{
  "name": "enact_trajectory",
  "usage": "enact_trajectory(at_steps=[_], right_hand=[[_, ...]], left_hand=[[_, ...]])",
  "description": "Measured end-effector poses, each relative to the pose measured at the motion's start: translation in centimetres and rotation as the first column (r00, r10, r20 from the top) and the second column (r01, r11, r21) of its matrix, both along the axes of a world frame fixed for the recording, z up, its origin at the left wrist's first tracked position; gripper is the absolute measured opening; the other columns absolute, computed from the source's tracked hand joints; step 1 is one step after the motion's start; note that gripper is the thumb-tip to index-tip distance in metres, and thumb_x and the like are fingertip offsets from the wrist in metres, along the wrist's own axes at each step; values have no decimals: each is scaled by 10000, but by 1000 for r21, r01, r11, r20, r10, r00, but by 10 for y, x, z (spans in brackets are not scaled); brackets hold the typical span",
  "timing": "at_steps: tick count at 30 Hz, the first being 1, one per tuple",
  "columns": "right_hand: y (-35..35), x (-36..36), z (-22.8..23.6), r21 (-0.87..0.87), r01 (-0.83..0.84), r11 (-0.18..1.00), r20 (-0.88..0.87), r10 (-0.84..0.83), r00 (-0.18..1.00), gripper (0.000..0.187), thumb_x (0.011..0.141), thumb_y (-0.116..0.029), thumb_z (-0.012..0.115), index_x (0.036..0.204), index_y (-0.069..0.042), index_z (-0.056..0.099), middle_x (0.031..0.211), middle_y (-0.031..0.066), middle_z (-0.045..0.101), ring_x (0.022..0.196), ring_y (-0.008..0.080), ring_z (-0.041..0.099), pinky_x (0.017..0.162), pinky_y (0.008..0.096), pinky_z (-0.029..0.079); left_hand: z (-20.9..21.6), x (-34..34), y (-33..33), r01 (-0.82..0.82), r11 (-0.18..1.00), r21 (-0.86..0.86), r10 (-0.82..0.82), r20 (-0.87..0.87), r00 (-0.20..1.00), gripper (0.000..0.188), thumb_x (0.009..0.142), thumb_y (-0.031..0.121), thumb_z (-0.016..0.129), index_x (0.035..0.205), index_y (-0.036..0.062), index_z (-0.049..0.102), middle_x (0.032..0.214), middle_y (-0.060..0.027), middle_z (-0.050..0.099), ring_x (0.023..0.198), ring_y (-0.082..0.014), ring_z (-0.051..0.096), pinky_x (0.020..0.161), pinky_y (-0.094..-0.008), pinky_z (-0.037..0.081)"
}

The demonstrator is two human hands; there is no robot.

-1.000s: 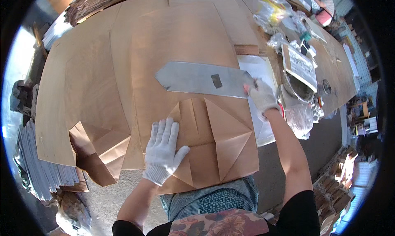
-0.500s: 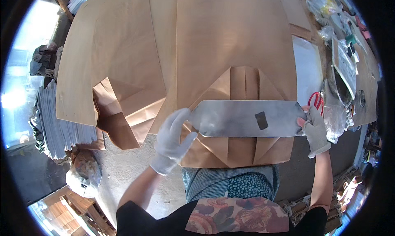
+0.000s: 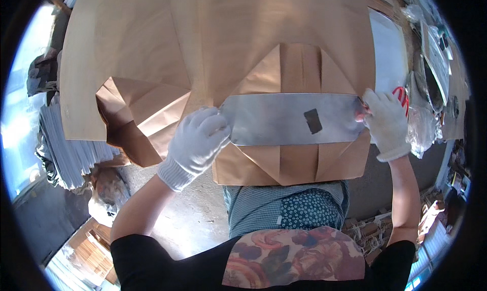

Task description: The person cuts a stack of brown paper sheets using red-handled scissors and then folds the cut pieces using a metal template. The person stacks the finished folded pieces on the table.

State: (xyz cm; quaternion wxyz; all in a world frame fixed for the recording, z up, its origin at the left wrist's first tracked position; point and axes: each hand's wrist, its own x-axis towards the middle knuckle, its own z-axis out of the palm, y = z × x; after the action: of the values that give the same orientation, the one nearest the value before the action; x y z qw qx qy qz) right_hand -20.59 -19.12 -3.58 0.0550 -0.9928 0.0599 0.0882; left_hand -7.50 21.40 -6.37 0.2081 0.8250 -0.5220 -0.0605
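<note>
A long flat metal plate with cut-off corners and a small dark patch lies across the folded-open end of a brown paper bag. My left hand, in a white knitted glove, is closed on the plate's left end. At the opposite end my right hand, also gloved, grips the plate, with bare fingertips showing at its edge. The bag's end is spread into pointed flaps above and below the plate. Its near edge reaches my patterned apron.
Another brown paper bag with a half-opened end lies to the left on the wooden table. Red-handled scissors and clear plastic are beyond my right hand. A stack of pale sheets stands at the left.
My left hand has gone from spread fingers beside the plate to a grip on its left end. Plate, bags and table appear higher in the view.
</note>
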Motion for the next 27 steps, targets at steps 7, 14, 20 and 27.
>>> enact_trajectory(at_steps=[7,14,20,27], right_hand=[[-7,50,0,216,78,973,-245,-24,969,345,733,-17,772,1014,-84,582,976,117,622,1011,355,643,838,477,525],[-9,-12,15,379,-64,923,-121,118,986,462,722,-117,871,1133,-128,659,1241,113,627,1161,341,639,957,422,542],[7,-21,0,211,-202,956,82,189,979,524,623,-262,939,1066,-126,694,1225,89,630,1200,329,615,963,423,532],[13,10,2,180,-168,969,58,160,985,770,592,-315,962,1264,-104,652,1393,116,584,1316,352,557,1062,442,495]], left_hand=[[0,-34,-65,110,989,100,-115,45,992,411,550,195,807,924,132,647,926,-46,575,879,-267,606,794,-424,482],[-4,-32,-66,-8,998,-59,-1,-163,987,339,536,108,804,836,144,653,864,-17,623,850,-261,597,762,-397,424],[-15,-53,-68,-314,943,-112,270,-298,916,311,616,64,831,883,113,680,927,-50,645,905,-295,587,810,-423,431],[20,-21,-96,-495,859,133,509,-103,855,779,607,163,934,1313,58,620,1217,-146,606,1134,-354,591,1040,-450,460]])
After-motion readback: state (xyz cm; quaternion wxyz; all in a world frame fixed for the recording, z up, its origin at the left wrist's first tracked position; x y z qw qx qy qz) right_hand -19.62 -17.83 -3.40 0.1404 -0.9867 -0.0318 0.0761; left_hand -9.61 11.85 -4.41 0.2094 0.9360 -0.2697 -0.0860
